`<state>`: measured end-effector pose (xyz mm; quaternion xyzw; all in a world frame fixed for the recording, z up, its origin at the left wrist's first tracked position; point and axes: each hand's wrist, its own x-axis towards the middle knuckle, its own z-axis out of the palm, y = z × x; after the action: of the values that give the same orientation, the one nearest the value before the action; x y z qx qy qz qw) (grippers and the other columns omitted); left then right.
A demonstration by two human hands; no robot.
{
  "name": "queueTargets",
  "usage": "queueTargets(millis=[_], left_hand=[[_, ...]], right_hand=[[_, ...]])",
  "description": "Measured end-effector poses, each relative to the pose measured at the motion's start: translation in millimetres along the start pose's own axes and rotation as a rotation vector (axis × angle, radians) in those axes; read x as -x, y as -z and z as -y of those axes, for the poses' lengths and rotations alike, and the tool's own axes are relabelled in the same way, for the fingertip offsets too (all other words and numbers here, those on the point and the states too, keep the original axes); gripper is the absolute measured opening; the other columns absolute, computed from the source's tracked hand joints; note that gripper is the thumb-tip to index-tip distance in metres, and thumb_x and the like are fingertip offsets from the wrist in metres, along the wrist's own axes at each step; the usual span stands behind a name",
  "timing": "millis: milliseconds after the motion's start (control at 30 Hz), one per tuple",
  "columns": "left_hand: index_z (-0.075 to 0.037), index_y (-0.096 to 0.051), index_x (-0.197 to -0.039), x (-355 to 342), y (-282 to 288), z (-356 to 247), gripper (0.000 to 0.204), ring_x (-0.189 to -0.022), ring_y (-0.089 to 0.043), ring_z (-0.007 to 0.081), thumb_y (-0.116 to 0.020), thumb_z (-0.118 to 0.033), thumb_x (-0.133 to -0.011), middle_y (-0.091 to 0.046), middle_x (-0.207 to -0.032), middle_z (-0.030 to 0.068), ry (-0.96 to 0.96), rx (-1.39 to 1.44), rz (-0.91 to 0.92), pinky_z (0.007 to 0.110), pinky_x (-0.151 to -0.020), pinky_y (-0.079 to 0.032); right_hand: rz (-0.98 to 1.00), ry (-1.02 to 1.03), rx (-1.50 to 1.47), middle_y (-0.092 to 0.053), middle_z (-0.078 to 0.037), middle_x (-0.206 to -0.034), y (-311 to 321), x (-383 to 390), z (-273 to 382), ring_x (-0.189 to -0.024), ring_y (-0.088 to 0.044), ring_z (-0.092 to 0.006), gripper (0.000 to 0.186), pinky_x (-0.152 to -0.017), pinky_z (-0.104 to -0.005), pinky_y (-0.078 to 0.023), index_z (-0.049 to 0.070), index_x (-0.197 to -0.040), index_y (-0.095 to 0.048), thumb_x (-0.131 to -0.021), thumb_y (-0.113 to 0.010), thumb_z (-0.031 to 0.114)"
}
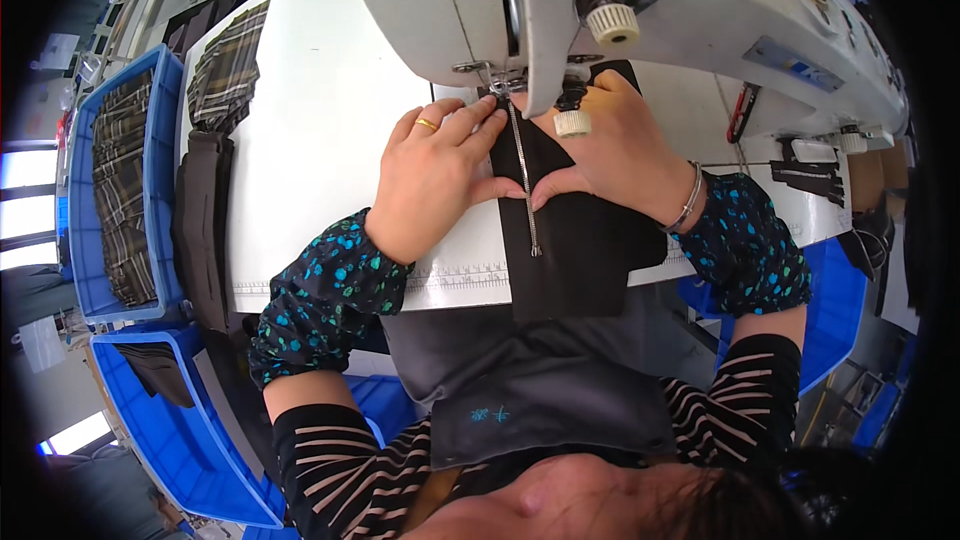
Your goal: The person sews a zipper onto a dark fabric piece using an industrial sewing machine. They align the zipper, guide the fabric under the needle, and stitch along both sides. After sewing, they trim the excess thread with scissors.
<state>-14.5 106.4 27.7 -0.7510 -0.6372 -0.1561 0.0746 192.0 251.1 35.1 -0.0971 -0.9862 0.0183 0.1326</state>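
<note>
Under the needle and presser foot (497,86) of a white sewing machine (700,0) lies black fabric (565,275) with a long metal zipper (522,165) on it. My left hand (435,165), with a ring, rests left of the zipper, fingers spread onto the fabric near the foot and thumb against the zipper. My right hand (615,150) presses the fabric to the right, its thumb beside the zipper opposite my left thumb; its other fingers are partly hidden behind the machine parts.
A blue bin (175,270) of plaid fabric stands left, another (180,430) below it. Plaid pieces (225,60) and dark pieces (200,230) lie along the table's (320,140) left. Red-black snips (740,110) and a short zipper piece (805,180) sit right, beside another blue bin (830,310).
</note>
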Motion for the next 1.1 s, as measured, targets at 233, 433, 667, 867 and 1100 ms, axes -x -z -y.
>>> queueTargets(millis=[233, 433, 667, 867, 1100], left_hand=[[-0.009, -0.070, -0.134, 5, -3, 1, 0.074, -0.126, -0.061, 0.0283, -0.077, -0.056, -0.079, -0.068, -0.140, 0.0042, 0.023, 0.042, 0.009, 0.044, -0.108, -0.048], [-0.006, -0.074, -0.124, 29, 14, -20, 0.048, -0.117, -0.068, 0.0294, -0.085, -0.029, -0.084, -0.073, -0.129, 0.0072, 0.082, 0.043, -0.068, 0.040, -0.097, -0.055], [-0.007, -0.078, -0.100, 73, 24, -54, 0.022, -0.098, -0.073, 0.0250, -0.084, -0.010, -0.080, -0.077, -0.104, 0.0047, 0.000, 0.268, -0.220, 0.036, -0.081, -0.060], [-0.006, -0.079, -0.099, 69, 19, -65, 0.026, -0.085, -0.071, 0.0232, -0.087, -0.004, -0.075, -0.075, -0.097, 0.0045, -0.030, 0.290, -0.297, 0.033, -0.072, -0.059], [-0.008, -0.079, -0.099, 73, 12, -68, 0.034, -0.071, -0.056, 0.0147, -0.072, -0.013, -0.066, -0.060, -0.086, -0.0010, -0.152, 0.123, -0.296, 0.028, -0.057, -0.047]], right_hand=[[-0.016, 0.060, -0.220, -0.061, -0.013, -0.119, 19, 28, 38, -0.101, -0.061, -0.0318, 0.077, -0.090, -0.0438, -0.051, 0.002, -0.127, -0.064, -0.069, -0.085, 0.049], [0.004, 0.111, -0.165, -0.062, -0.022, -0.144, 0, 87, 92, -0.132, -0.061, -0.0389, 0.078, -0.110, -0.0483, -0.051, -0.003, -0.137, -0.063, -0.074, -0.084, 0.039], [-0.117, -0.105, -0.526, -0.076, -0.012, -0.126, 6, 76, 81, -0.122, -0.071, -0.0283, 0.033, -0.113, -0.0506, -0.048, 0.005, -0.126, -0.073, -0.099, -0.070, 0.023], [-0.108, -0.166, -0.618, -0.079, -0.012, -0.117, 10, 74, 79, -0.119, -0.073, -0.0284, 0.026, -0.122, -0.0557, -0.035, 0.005, -0.123, -0.074, -0.105, -0.061, 0.019], [-0.123, -0.149, -0.590, -0.076, -0.011, -0.124, 2, 79, 83, -0.125, -0.069, -0.0281, 0.031, -0.124, -0.0579, -0.031, 0.006, -0.128, -0.072, -0.103, -0.062, 0.020]])
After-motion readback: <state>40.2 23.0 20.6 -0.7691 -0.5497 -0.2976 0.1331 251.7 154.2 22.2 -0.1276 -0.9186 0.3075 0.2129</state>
